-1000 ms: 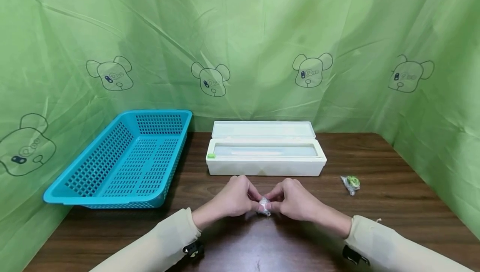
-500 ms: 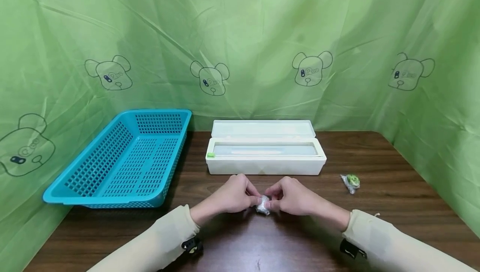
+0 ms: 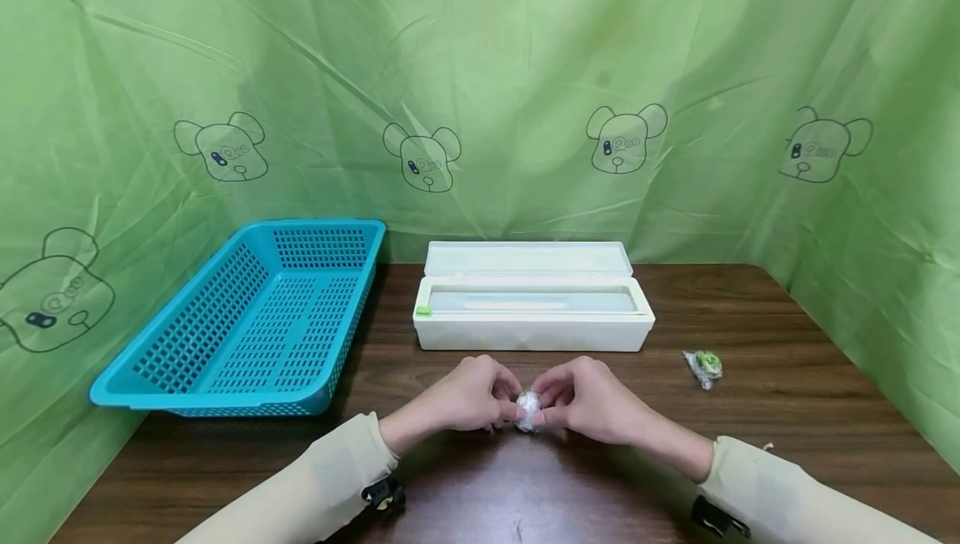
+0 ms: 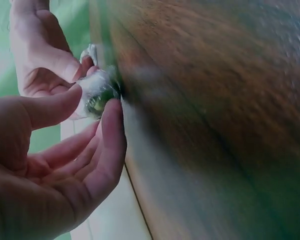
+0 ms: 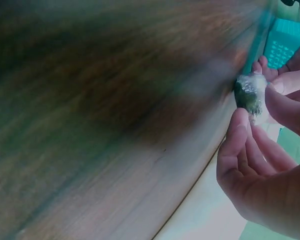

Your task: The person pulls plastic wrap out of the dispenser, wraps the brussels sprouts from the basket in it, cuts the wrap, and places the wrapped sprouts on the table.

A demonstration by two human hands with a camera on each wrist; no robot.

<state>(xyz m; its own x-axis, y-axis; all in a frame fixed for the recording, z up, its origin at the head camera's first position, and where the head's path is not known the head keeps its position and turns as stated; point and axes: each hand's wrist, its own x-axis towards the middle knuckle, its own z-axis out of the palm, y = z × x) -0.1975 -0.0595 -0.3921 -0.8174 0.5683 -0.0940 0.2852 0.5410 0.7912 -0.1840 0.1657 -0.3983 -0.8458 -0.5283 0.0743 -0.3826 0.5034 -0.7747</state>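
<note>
A small dark green piece wrapped in crinkled cling film point(image 3: 528, 411) is at the front middle of the table. My left hand point(image 3: 472, 398) pinches it from the left between thumb and fingers. From the other side my right hand point(image 3: 596, 402) holds it in the same way. In the left wrist view the film-covered piece point(image 4: 97, 95) shows green through the clear layers, its far side hidden by fingers. The right wrist view shows the wrapped piece point(image 5: 251, 97) close to the wooden tabletop; whether it touches the wood I cannot tell.
Behind the hands stands a white cling film dispenser box point(image 3: 533, 334) with its lid raised. A blue perforated basket point(image 3: 217, 401) is at the left. To the right lies another green piece in film point(image 3: 705, 367). Green sheeting point(image 3: 517, 44) surrounds the table point(image 3: 780, 411).
The fingers have shifted slightly around the wrapped piece, which now shows its smooth rounded film side upward instead of loose film ends. Both hands stay in nearly the same place.
</note>
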